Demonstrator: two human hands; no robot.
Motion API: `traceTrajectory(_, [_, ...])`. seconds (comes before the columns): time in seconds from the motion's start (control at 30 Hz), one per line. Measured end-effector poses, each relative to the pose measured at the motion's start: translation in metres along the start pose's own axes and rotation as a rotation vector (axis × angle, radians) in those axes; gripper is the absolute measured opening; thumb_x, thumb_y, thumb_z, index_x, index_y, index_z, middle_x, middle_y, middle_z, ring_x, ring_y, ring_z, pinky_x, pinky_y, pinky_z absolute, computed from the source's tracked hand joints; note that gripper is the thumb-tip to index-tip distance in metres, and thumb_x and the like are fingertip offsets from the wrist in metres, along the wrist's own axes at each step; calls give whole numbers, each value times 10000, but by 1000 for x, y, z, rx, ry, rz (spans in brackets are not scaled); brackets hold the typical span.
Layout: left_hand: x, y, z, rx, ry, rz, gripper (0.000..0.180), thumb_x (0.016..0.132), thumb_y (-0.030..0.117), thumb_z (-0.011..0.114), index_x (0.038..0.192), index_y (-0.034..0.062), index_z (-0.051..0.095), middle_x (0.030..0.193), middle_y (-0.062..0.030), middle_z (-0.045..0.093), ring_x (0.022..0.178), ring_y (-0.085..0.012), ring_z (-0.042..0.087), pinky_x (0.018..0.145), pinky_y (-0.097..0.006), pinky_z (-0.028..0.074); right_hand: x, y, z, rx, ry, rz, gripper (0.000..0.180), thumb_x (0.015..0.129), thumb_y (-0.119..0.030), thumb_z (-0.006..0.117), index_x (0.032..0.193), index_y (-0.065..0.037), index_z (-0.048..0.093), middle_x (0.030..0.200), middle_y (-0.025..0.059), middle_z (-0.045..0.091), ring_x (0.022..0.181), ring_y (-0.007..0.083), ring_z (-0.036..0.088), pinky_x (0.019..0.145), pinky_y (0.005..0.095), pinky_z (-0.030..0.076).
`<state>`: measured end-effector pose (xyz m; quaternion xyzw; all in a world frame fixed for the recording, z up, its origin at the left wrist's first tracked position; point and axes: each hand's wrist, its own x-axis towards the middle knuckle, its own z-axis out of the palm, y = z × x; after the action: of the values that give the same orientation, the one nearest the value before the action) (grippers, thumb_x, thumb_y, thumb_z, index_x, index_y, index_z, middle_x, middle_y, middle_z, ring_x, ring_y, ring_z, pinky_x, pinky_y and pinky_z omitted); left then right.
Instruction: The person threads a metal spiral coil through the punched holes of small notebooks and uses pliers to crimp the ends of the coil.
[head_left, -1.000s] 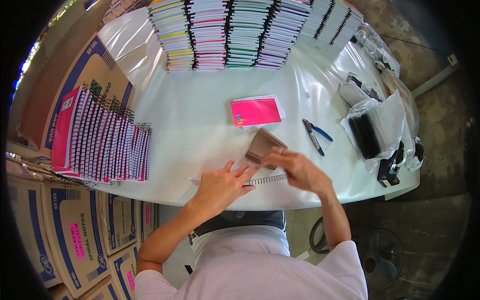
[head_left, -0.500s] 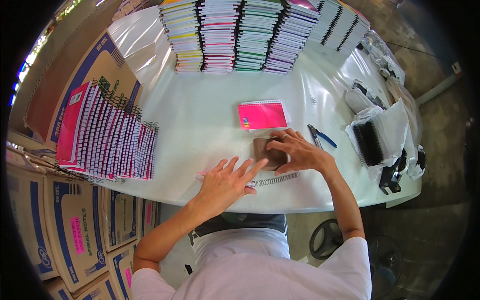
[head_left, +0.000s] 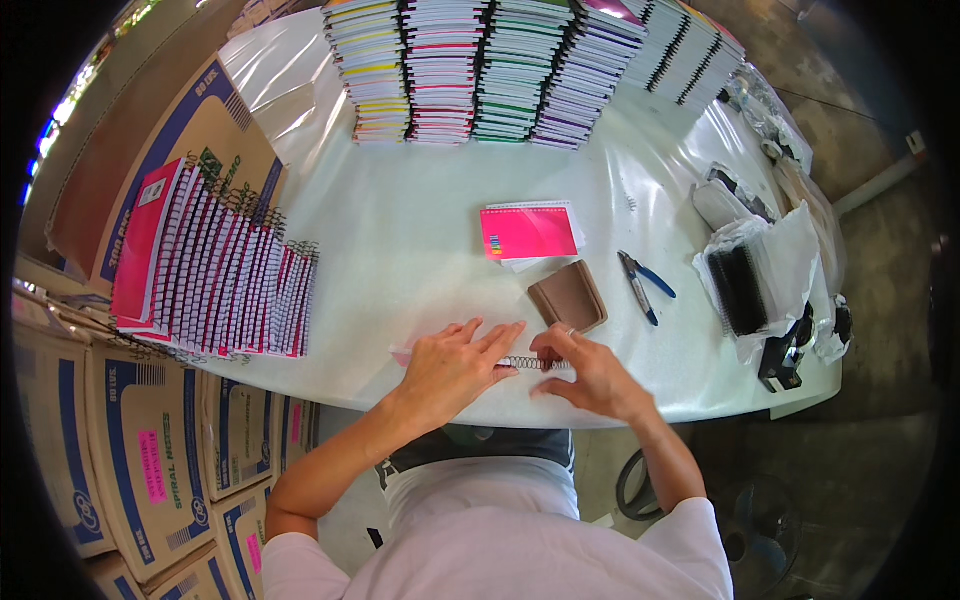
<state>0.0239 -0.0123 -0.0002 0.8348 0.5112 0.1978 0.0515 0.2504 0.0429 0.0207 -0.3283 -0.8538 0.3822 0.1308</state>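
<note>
My left hand lies flat, fingers spread, on a stack of loose white sheets with a pink edge near the table's front edge. My right hand pinches a metal spiral coil lying along that stack's edge, between the two hands. Just beyond my right hand a brown cover lies flat on the table. A pink spiral notebook lies farther back.
Blue-handled pliers lie right of the brown cover. Bags of black coils and a black tool sit at the right. Tall notebook stacks line the far edge; upright notebooks stand left. Cardboard boxes flank the white table.
My right hand has set the brown cover down flat on the table and moved back to the spiral coil. My left hand stays on the sheets.
</note>
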Motion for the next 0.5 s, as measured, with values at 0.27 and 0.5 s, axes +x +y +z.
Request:
traceTrajectory(0.27, [4, 7, -6, -110, -103, -122, 499, 864, 388, 682, 1318, 201, 593, 1180, -52, 686, 954, -267, 698, 744, -385, 567, 2, -11, 4, -348, 112, -178, 225, 827, -29, 700, 1014, -61, 578, 923, 94, 598, 818, 292, 616, 671, 410, 501])
traceTrajectory(0.5, [0, 3, -10, -2, -249, -33, 484, 875, 443, 650, 1293, 202, 605, 1313, -30, 617, 1040, -208, 667, 691, -371, 568, 13, 6, -16, -219, -139, -210, 331, 806, -38, 721, 1116, -74, 611, 1114, 100, 628, 1004, 308, 616, 811, 396, 521])
